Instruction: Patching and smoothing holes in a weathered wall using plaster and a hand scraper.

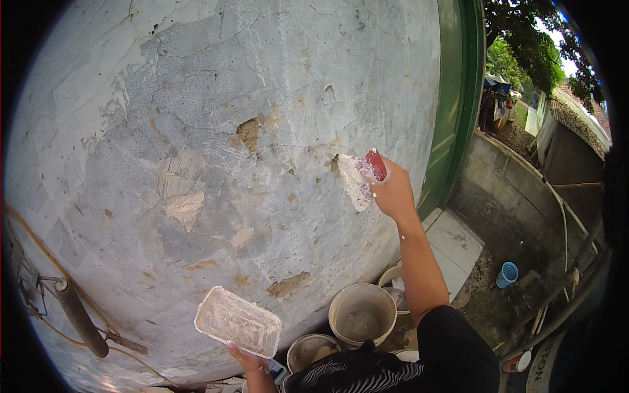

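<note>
My right hand (394, 193) is closed around a red scraper (375, 165) smeared with filler, held against the weathered grey wall (216, 85). Under and beside the blade lies a thick white patch of filler (354, 185), next to a small dark hole. Low in front of the wall, my left hand (249, 360) grips the near edge of a rectangular tub (239, 321). Pale filler coats the tub's inside and rim. Further left on the wall sits another filler patch (185, 207), with bare brown spots (248, 133) above it and lower down.
Several buckets (362, 314) stand at the wall's foot, close below my arms. A green door (452, 98) borders the wall at right. Beyond are white tiles (452, 242), a blue plastic basket (507, 274) and a low block wall (498, 177). A brown cylinder (80, 318) and a hose are at left.
</note>
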Demonstrator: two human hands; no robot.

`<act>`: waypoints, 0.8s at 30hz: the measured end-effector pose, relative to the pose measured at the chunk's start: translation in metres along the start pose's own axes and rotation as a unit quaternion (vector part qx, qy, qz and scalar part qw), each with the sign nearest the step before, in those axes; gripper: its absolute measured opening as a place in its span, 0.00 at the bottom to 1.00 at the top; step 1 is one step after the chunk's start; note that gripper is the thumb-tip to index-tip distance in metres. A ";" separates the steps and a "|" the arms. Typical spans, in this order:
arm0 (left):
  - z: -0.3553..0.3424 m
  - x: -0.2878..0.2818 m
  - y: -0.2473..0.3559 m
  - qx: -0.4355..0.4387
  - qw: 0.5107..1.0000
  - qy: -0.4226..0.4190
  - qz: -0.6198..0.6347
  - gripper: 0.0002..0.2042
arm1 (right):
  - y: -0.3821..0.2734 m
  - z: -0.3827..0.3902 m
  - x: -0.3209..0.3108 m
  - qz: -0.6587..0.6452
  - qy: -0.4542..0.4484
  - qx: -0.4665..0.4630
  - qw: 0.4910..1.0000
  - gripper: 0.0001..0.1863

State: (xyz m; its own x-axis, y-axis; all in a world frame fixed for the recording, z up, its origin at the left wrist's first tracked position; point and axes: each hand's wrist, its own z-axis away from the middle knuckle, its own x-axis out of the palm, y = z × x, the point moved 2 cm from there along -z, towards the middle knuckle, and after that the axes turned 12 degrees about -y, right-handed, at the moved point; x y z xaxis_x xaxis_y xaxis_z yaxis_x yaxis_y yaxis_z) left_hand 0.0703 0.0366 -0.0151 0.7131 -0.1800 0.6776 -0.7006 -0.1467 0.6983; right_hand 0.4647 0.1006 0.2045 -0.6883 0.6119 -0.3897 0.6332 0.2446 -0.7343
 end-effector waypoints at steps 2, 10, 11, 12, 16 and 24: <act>-0.002 0.000 -0.001 0.016 1.000 0.003 -0.011 0.42 | -0.003 0.000 -0.006 -0.035 0.008 -0.006 0.999 0.15; 0.000 0.004 0.002 0.003 1.000 -0.006 -0.008 0.43 | 0.009 -0.004 -0.008 -0.046 -0.007 0.023 0.999 0.14; 0.001 0.008 0.002 -0.001 1.000 -0.016 -0.002 0.43 | 0.011 -0.005 -0.003 -0.005 -0.001 0.010 1.000 0.14; 0.001 0.010 0.000 -0.004 1.000 -0.018 -0.001 0.43 | 0.012 -0.005 -0.001 0.036 0.005 -0.004 0.999 0.13; 0.001 0.012 0.003 0.008 1.000 -0.020 -0.006 0.43 | 0.010 -0.001 -0.007 -0.039 -0.010 0.030 0.999 0.12; 0.002 0.012 0.001 0.007 1.000 -0.008 -0.020 0.42 | 0.006 -0.007 -0.003 -0.008 -0.002 0.007 1.000 0.14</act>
State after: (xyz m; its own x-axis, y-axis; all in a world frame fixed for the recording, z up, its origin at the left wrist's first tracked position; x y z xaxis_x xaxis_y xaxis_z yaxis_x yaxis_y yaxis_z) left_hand 0.0776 0.0323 -0.0066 0.7400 -0.1888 0.6456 -0.6721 -0.1677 0.7212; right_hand 0.4729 0.1054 0.2047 -0.7006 0.6040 -0.3799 0.6167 0.2447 -0.7482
